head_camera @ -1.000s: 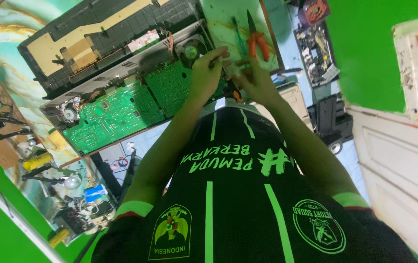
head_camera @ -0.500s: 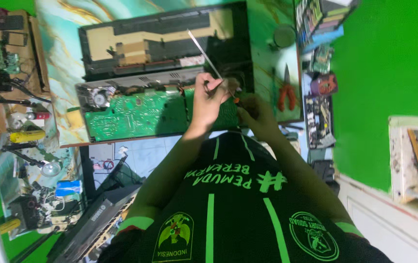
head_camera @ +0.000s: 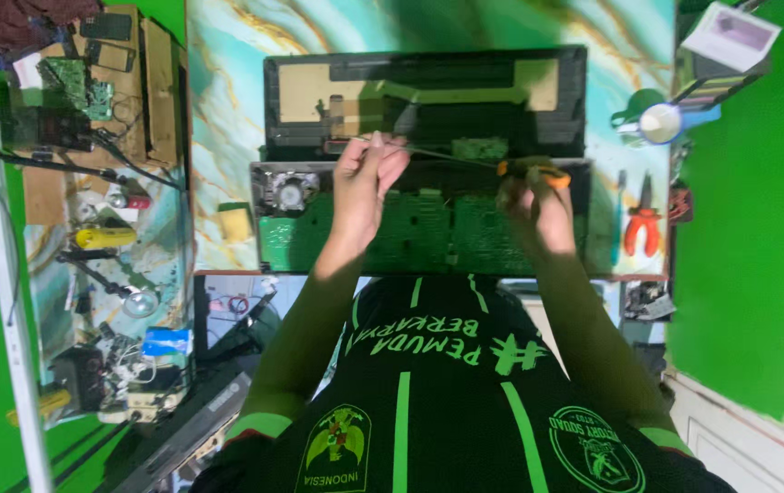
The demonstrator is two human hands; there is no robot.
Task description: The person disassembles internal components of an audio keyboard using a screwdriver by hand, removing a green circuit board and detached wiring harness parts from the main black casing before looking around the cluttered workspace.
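Dim, green-tinted, soft focus, slight blur

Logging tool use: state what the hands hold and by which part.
A screwdriver: right hand grips its orange handle, left hand pinches the thin shaft near its tip, above the green circuit board.

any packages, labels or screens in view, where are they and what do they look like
Phones: two dark slabs with blank screens, on the brown side bench, top left.
Box: small, blue and white, among the clutter, lower left.
Booklet: white with a purple panel, top right on a stack.
Shirt: black, with green printing and round badges.
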